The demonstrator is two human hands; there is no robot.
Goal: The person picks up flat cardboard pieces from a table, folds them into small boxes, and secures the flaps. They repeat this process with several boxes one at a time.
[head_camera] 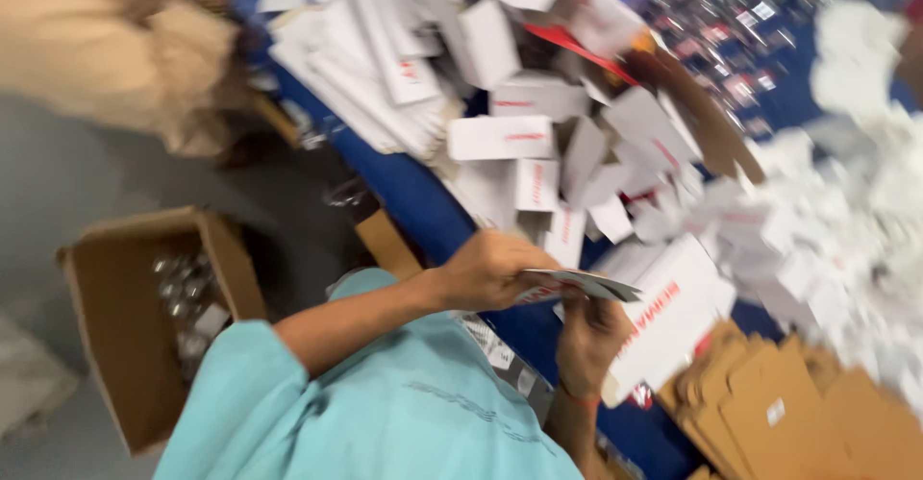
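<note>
Both hands (538, 297) grip flat white carton (577, 286) | long axis left-right, lying level

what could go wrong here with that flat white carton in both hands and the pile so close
The flat white carton is pinched only at its edges by the left hand and right hand, so it may bend or slip. The heap of small white boxes sits loosely stacked near the blue table's edge; a nudge might tip some toward the open cardboard box below.
</note>
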